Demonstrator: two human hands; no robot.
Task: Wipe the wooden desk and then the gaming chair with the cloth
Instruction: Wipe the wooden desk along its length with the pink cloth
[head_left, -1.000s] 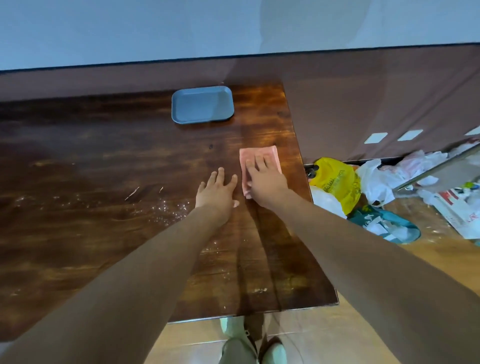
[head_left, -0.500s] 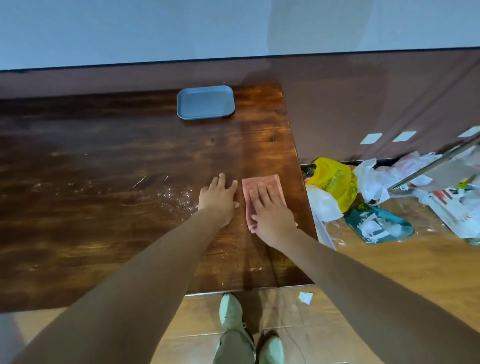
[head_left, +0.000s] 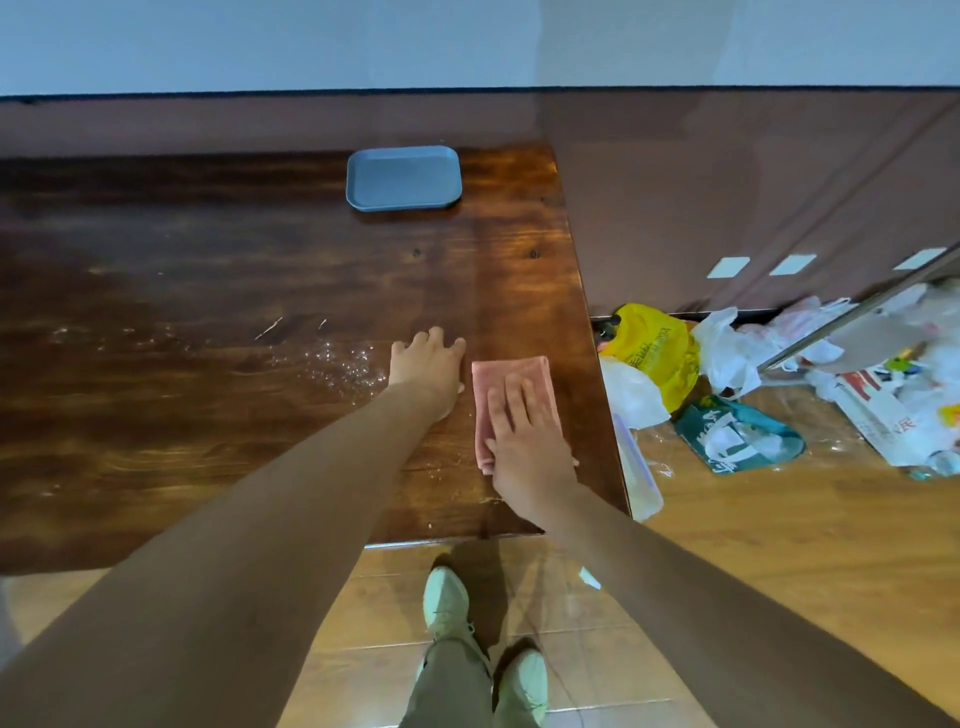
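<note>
Dark wooden desk (head_left: 208, 364) against the wall, blue tray (head_left: 404, 177) at the back. Pink cloth (head_left: 511, 379) lies nearer than the tray, by the desk's right edge, right hand (head_left: 527, 441) pressing it flat-fingered. Left hand (head_left: 428, 371) rests spread just left of the cloth, crumbs (head_left: 332, 364) beside it.

tally from the head camera

i count one bench (head_left: 208, 415), one pink cloth (head_left: 511, 371) and one blue tray (head_left: 405, 179). two hands: one left hand (head_left: 428, 371), one right hand (head_left: 530, 447). two pale shoes (head_left: 445, 603) (head_left: 527, 680). on the floor (head_left: 779, 545), one yellow bag (head_left: 654, 353) and one green bag (head_left: 737, 441); the white bags (head_left: 722, 353) i cannot count apart. three pale squares (head_left: 728, 267) (head_left: 792, 264) (head_left: 919, 259) on the wall panel (head_left: 727, 182).
</note>
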